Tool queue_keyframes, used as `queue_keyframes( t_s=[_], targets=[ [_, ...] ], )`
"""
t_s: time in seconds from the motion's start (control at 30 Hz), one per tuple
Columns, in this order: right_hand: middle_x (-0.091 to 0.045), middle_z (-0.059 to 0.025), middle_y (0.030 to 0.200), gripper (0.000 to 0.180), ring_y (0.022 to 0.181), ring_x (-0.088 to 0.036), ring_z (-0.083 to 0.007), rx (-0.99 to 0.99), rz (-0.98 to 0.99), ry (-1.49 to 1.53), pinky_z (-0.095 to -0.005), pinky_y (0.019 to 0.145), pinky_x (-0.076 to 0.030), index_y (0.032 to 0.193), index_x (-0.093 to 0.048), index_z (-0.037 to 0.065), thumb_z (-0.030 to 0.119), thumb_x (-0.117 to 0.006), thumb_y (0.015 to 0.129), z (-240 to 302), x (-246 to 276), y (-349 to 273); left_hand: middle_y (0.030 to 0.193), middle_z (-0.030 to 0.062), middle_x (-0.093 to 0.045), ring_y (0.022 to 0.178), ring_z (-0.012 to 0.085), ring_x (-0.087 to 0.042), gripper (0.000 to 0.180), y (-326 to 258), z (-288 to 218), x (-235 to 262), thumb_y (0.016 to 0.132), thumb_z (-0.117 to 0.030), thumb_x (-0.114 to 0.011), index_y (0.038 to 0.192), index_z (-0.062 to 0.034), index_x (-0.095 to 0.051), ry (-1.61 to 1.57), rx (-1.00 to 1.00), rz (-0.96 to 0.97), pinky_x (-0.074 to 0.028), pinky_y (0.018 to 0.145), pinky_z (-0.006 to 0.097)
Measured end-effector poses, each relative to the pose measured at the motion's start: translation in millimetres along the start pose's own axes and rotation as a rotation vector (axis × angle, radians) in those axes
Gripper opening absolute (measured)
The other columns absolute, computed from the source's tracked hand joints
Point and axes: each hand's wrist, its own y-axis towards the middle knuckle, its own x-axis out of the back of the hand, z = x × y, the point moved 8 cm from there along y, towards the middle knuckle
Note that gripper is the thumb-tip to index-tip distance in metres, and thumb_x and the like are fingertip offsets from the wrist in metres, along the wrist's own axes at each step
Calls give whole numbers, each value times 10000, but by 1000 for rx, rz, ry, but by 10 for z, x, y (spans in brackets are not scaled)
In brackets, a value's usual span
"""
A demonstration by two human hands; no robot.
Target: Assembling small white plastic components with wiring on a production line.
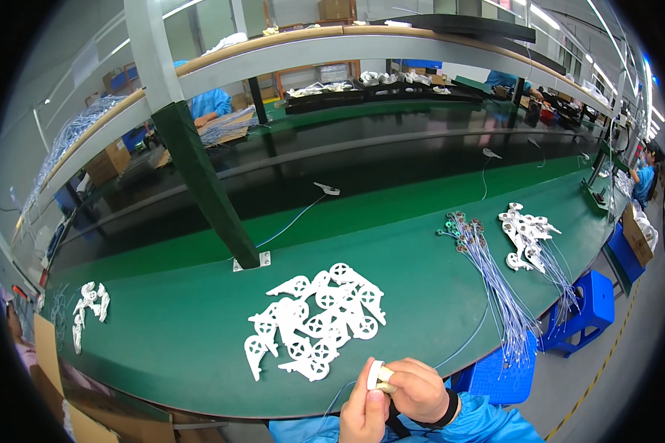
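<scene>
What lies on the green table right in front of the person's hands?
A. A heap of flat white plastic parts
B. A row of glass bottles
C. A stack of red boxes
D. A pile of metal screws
A: a heap of flat white plastic parts with wheel-like rings lies on the green table, just beyond the left hand and right hand, which together hold one small white piece.

table [199, 332]: under everything here
plastic parts [316, 319]: heaped at the middle, just beyond the hands
wires [495, 284]: right of the heap; more parts [526, 235] behind them
small pile [89, 306]: far left
post [199, 177]: behind the heap
</scene>
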Motion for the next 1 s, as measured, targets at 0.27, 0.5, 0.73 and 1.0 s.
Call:
queue_keyframes(
  t_s=[0.27, 0.5, 0.73, 1.0],
  targets=[
    [-638, -149, 808, 237, 616, -603, -267, -11, -51, 116, -314, 535, -479, 843, -592, -15, -125, -627, 636, -181, -43, -134, 727, -19, -477, 520, 25, -350, 402, -26, 111, -9, 978, -134, -365, 1343, 34, -360, -74, 33, -9, -301, 461, 181],
    [-639, -159, 809, 224, 608, -603, -263, -30, -72, 159, -308, 532, -477, 835, -575, -9, -113, -653, 653, -206, -70, -183, 935, 106, -610, 745, 191, -589, 405, -17, -84, -11, 971, -146, -371, 1326, 48, -374, 212, -209, -89, -480, 663, 274],
    [-636, -136, 804, 238, 615, -596, -263, -259, -143, 285, -308, 545, -473, 863, -592, -6, -83, -682, 657, -254, -38, -216, 923, 113, -615, 729, 208, -599, 406, -13, -272, -14, 969, -162, -375, 1323, 37, -375, 397, -361, -68, -485, 644, 274],
    [-590, -118, 850, 250, 711, -559, -274, -10, 144, -55, -329, 629, -460, 923, -593, -11, 17, -681, 691, 87, -42, 191, 561, -3, -391, 395, 77, -314, 342, 74, 189, 10, 987, -291, -266, 1149, -46, -442, -600, 472, 11, -238, 338, 201]
  ],
)
